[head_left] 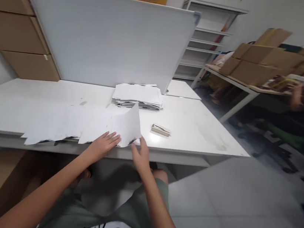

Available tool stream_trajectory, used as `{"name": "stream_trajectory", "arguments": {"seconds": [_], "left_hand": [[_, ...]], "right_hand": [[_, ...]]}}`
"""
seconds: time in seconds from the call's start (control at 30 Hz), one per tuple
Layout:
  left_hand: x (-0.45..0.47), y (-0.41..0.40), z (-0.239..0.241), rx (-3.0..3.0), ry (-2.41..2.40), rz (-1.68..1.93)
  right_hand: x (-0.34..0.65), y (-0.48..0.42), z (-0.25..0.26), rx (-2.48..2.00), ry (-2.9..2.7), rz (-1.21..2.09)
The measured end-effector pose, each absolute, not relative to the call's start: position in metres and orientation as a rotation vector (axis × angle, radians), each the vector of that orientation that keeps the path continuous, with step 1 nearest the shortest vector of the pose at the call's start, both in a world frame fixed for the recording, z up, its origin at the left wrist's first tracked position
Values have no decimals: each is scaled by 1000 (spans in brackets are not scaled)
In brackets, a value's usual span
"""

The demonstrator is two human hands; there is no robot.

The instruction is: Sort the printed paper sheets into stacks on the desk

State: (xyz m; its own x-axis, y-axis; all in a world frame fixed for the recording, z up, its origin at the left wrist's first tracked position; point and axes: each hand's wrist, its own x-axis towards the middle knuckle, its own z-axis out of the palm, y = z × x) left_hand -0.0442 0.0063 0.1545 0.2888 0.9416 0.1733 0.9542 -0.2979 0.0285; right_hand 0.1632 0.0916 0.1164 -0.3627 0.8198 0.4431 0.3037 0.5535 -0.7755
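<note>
A white sheet of paper (pixel 124 123) lies at the table's front edge, its right end bent upward and its lower edge ragged and dark. My right hand (pixel 141 156) pinches that raised corner between thumb and fingers. On the sheet's near edge my left hand (pixel 104 145) rests flat with its fingers stretched out, pressing down. More ragged-edged white paper (pixel 52 125) spreads out to the left and overhangs the edge slightly. Beyond my hands sits a stack of white sheets (pixel 139 94). A small stapler-like metal and beige object (pixel 161 130) lies to the right of the paper.
A whiteboard (pixel 108 41) stands along the back of the white table (pixel 200 131). Cardboard boxes (pixel 30 34) are piled at the left. On the right, a person's hand (pixel 297 95) shows near another table loaded with boxes (pixel 256 68). Metal shelving (pixel 207 31) stands behind.
</note>
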Motion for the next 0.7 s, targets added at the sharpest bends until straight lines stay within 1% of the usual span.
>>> {"name": "stream_trajectory", "arguments": {"seconds": [0.13,0.2,0.27,0.33,0.43,0.6,0.7], "left_hand": [[-25,27,131,-2486,-1775,-312],[-17,33,126,-2459,-1789,-412],[-12,36,123,-2421,-1819,-504],[-11,35,121,-2397,-1840,-555],[-16,33,120,-2404,-1827,-572],[-26,34,123,-2474,-1789,-579],[-29,38,127,-2484,-1856,-602]], "right_hand": [[222,144,131,-1141,-1905,406],[236,173,137,-1152,-2043,253],[241,196,138,-1120,-2200,172],[239,211,135,-1086,-2305,164],[236,223,128,-1093,-2312,190],[241,236,125,-1180,-2281,282],[239,239,126,-1277,-2302,233]]}}
